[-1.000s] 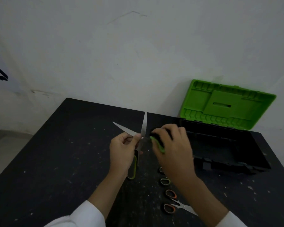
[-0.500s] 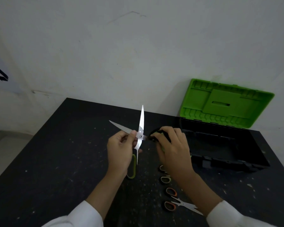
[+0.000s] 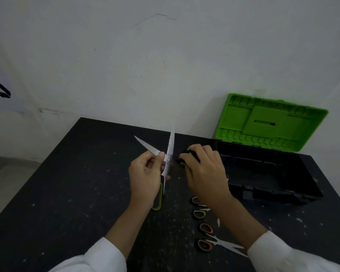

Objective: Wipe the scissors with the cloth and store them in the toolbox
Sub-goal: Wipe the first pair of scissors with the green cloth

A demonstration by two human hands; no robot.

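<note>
Wiping seems under way: left hand pinches the opened scissors, right hand clutches the cloth beside them, and storing in the toolbox remains

Before you, a black, white-flecked table meets a pale, scuffed wall; a strip of light floor shows at your lower left. Lighting is dim.
</note>
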